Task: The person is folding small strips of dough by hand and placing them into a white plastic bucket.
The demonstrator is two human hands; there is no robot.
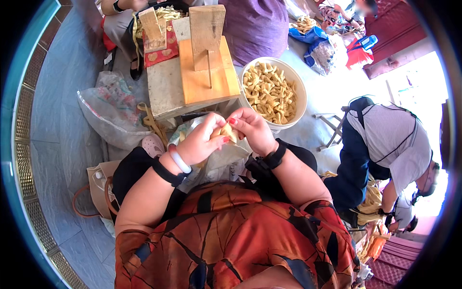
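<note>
My left hand [198, 140] and my right hand [255, 129] meet in front of my lap. Between their fingertips they pinch a small pale yellow folded strip [227, 131]. Thumbs and forefingers press on it from both sides, and the fingers partly cover it. Just beyond my right hand stands a white bucket [304, 103] full of similar small yellow folded pieces [269, 91]. A pale plastic sack [226, 161] lies across my lap under the hands.
Ahead is a low table [166, 91] bearing a wooden block stand [209, 77] with an upright metal pin. A clear plastic bag [113, 118] lies at left, near a beige handbag [98, 185]. A large purple sack [255, 29] stands behind. At right, another person [394, 139] bends over yellow strips.
</note>
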